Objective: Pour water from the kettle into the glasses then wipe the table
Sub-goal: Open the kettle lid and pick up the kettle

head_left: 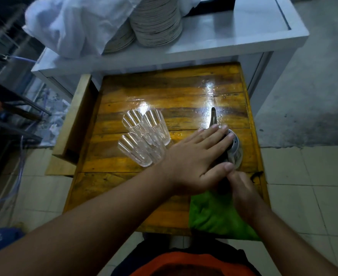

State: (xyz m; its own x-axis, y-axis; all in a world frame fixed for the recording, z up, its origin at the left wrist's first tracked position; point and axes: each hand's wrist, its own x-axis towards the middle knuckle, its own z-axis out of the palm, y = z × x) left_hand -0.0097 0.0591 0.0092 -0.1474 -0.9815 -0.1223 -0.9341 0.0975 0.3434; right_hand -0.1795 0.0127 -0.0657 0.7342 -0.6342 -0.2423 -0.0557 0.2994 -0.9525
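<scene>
A metal kettle [234,148] stands on the right side of the wooden table [164,90], its thin spout [213,116] pointing away from me. My left hand [196,158] lies flat over the kettle's lid, fingers spread. My right hand [241,190] is closed on the kettle's dark handle just behind it. Three clear ribbed glasses [144,136] stand clustered left of the kettle, touching one another. A green cloth [214,214] lies on the table's near right corner, under my right wrist.
The tabletop is wet and shiny near the spout. Behind the table a white cabinet [243,36] carries stacked plates [156,20] and a white cloth [74,24]. A wooden bench [72,120] stands to the left. Tiled floor surrounds the table.
</scene>
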